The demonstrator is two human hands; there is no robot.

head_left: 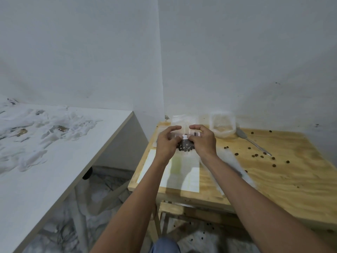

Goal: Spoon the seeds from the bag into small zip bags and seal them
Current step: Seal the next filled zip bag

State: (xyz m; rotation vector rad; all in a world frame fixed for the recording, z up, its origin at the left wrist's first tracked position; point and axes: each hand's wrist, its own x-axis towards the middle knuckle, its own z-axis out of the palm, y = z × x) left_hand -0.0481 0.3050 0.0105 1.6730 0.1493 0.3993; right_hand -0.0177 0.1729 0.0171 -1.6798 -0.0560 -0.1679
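— So, where's the small zip bag (185,143)?
— I see it above the wooden table (273,172), dark seeds inside. My left hand (166,142) and right hand (203,141) both pinch its top strip. Spoon (252,142) lies apart.

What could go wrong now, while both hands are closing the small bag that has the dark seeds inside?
1. The left hand and right hand pinch the top of the small zip bag in the air; if the strip is not fully pressed, seeds may fall out.
2. Loose seeds already lie on the wooden table and some on the floor, so more could roll off.
3. The spoon lies near the right forearm and could be knocked.
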